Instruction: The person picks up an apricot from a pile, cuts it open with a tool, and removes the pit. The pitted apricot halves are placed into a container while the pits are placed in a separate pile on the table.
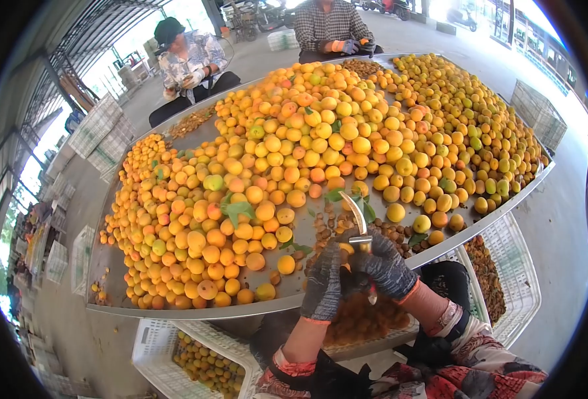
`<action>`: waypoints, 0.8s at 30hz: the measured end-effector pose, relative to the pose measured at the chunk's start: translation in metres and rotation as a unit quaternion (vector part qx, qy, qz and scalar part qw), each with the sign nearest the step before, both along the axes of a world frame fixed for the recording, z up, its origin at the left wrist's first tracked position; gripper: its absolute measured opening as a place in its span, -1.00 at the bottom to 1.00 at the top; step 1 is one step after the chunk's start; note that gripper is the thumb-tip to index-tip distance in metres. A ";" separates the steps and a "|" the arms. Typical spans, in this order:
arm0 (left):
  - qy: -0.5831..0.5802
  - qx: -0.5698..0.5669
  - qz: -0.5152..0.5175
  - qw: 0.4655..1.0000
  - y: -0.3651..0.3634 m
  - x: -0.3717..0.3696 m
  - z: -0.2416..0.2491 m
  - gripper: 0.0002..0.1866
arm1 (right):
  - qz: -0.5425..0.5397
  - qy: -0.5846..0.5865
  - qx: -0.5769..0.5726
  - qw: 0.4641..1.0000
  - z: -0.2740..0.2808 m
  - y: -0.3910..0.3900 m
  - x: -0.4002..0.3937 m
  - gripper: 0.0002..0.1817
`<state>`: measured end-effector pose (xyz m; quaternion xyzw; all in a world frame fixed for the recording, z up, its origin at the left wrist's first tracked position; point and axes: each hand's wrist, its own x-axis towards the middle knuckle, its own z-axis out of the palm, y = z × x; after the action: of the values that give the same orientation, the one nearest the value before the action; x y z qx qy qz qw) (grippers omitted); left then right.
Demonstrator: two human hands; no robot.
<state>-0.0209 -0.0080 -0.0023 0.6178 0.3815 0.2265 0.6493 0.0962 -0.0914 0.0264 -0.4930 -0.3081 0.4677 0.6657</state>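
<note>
My left hand (324, 280), in a dark grey knit glove with an orange cuff, is closed at the tray's near edge. A small yellow-orange piece of apricot (346, 248) shows at its fingertips. Beside it, my gloved right hand (388, 266) grips a curved metal knife (357, 214), its blade pointing up and away over the tray. The fingers hide most of the knife's handle. Around and beyond both hands, a large heap of apricots (307, 143) covers the metal tray (257, 307). Brown apricot stones (400, 235) lie just past my hands.
Below the tray's edge are a white crate (157, 339) of apricots at left and another crate (523, 286) with orange-brown pieces at right. Orange halves (367, 319) lie beneath my hands. Two people (191, 63) (330, 30) sit across the tray. Crates (101, 126) stack at far left.
</note>
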 end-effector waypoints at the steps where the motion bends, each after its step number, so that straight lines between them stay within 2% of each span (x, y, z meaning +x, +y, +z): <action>1: 0.019 0.090 -0.020 0.996 0.000 0.000 0.000 -0.63 | -0.006 0.004 -0.016 1.000 0.000 0.001 -0.001 -0.62; 2: 0.019 0.091 -0.018 0.996 0.000 0.000 0.000 -0.63 | -0.005 0.004 -0.016 1.000 -0.002 0.003 -0.001 -0.62; 4: -0.045 0.009 0.052 0.998 0.000 0.002 0.001 -0.61 | -0.007 -0.135 0.039 0.990 -0.005 0.010 -0.001 -0.62; 5: -0.046 0.009 0.053 0.997 0.001 0.003 -0.005 -0.61 | -0.006 -0.136 0.039 0.990 -0.001 0.010 -0.001 -0.62; 7: -0.197 -0.157 0.077 0.965 0.005 0.003 -0.019 -0.66 | -0.006 -0.053 -0.015 0.998 0.009 0.010 -0.003 -0.64; 8: -0.198 -0.156 0.078 0.965 0.004 0.005 -0.020 -0.66 | -0.005 -0.053 -0.015 0.998 0.010 0.012 -0.003 -0.64; 10: -0.318 -0.260 0.107 0.905 0.001 0.009 -0.015 -0.71 | -0.089 0.054 0.091 0.990 0.012 0.014 -0.002 -0.67; 11: -0.319 -0.260 0.108 0.905 0.000 0.009 -0.007 -0.71 | -0.089 0.054 0.090 0.991 0.016 0.017 0.000 -0.67; 14: -0.311 -0.263 0.096 0.909 -0.005 0.007 0.006 -0.72 | -0.204 0.145 0.227 0.941 0.032 0.032 0.009 -0.73; 15: -0.189 0.017 0.084 0.978 -0.004 0.006 -0.001 -0.70 | -0.230 0.129 0.199 0.944 0.039 0.034 0.009 -0.71; 16: -0.048 0.295 0.063 0.952 -0.003 0.007 -0.007 -0.68 | -0.231 0.130 0.198 0.944 0.047 0.034 0.007 -0.71; 17: -0.047 0.295 0.062 0.952 -0.001 0.010 -0.013 -0.68 | -0.227 0.145 0.209 0.940 0.056 0.035 0.004 -0.70; 19: -0.107 0.179 0.067 0.976 0.001 0.016 -0.023 -0.66 | -0.244 0.139 0.231 0.932 0.061 0.042 -0.004 -0.70; 20: -0.106 0.179 0.067 0.976 -0.001 0.016 -0.014 -0.66 | -0.244 0.139 0.230 0.932 0.058 0.046 -0.006 -0.70; 21: -0.192 -0.094 0.121 0.969 -0.005 0.015 0.003 -0.67 | -0.258 0.131 0.229 0.929 0.053 0.051 -0.007 -0.69; 22: -0.261 -0.358 0.166 0.881 -0.006 0.014 0.012 -0.68 | -0.272 0.123 0.227 0.927 0.050 0.054 -0.008 -0.69; 23: -0.260 -0.359 0.167 0.881 -0.006 0.013 0.009 -0.68 | -0.262 0.129 0.213 0.932 0.050 0.054 -0.011 -0.67; 24: -0.250 -0.309 0.145 0.906 -0.006 0.011 0.003 -0.67 | -0.263 0.131 0.211 0.932 0.048 0.056 -0.014 -0.67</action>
<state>-0.0094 -0.0144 0.0010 0.2470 0.3428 0.3366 0.8415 0.0823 -0.0359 0.0743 -0.3389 -0.1696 0.2602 0.8881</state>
